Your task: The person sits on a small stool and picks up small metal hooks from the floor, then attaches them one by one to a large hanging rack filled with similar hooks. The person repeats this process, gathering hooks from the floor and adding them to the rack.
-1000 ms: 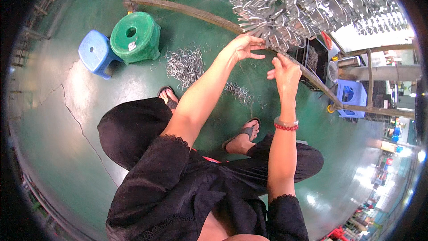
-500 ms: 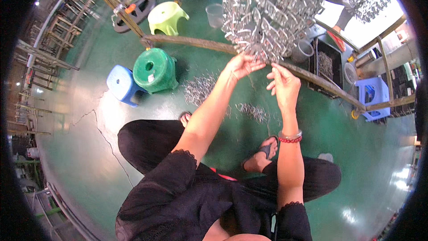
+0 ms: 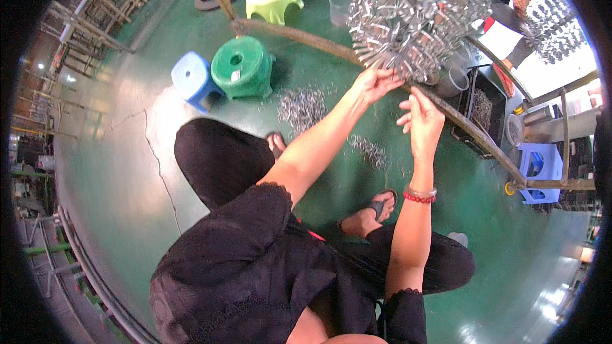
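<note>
A large hanging cluster of shiny metal clips or hooks fills the upper middle. At its lower edge is my left hand, palm partly up, thumb and fingers closed on one of the small metal pieces there. Just below and to the right, my right hand is raised with thumb and forefinger pressed together and the other fingers loosely curled. Whatever its fingertips hold is too small to make out. Loose metal pieces lie heaped on the green floor, with a smaller scatter beneath my hands.
A metal frame bar crosses behind the hands. Green, blue and yellow-green stools stand left. A black crate of parts and a blue stool are at right. Another person's hand is near a second cluster.
The whole view has shifted, so cluster and hands appear farther right. My left hand stays at the cluster's lower edge; my right hand remains just below it, with little visible change.
</note>
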The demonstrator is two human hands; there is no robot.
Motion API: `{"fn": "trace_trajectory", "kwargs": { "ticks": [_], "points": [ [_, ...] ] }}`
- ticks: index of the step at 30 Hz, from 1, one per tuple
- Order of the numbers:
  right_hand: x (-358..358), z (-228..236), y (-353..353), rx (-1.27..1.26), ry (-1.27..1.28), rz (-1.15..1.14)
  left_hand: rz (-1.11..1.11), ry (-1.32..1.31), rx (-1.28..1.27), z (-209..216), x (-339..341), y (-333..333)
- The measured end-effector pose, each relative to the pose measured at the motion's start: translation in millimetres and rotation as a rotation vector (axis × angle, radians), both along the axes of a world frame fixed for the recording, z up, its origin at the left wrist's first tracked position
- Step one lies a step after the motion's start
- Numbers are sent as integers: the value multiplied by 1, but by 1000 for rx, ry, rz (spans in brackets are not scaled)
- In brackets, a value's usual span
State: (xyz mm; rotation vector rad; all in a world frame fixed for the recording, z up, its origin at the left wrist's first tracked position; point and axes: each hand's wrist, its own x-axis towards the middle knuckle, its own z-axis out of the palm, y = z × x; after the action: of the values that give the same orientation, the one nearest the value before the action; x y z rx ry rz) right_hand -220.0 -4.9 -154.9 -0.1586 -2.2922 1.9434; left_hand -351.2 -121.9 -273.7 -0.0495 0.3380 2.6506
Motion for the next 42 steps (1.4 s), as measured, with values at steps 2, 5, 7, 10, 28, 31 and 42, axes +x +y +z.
{"fn": "trace_trajectory", "kwargs": {
  "ticks": [2,5,7,10,28,31,42],
  "points": [
    [-1,0,-1,-36,18,28,19,-75,40,4,4,4],
    [-6,5,-5,-41,14,45,127,-140,15,12,14,13],
    [-12,7,-7,37,-2,28,183,-194,0,22,22,22],
    [-28,8,-9,153,16,-6,243,-185,65,9,15,26],
    [-78,-21,25,999,236,-260,292,-84,211,-5,17,55],
    [-76,-11,22,1005,100,-205,177,34,51,-32,8,57],
    [-70,-23,30,1149,156,-265,-378,335,-1377,-65,41,-84]
  ]
}}
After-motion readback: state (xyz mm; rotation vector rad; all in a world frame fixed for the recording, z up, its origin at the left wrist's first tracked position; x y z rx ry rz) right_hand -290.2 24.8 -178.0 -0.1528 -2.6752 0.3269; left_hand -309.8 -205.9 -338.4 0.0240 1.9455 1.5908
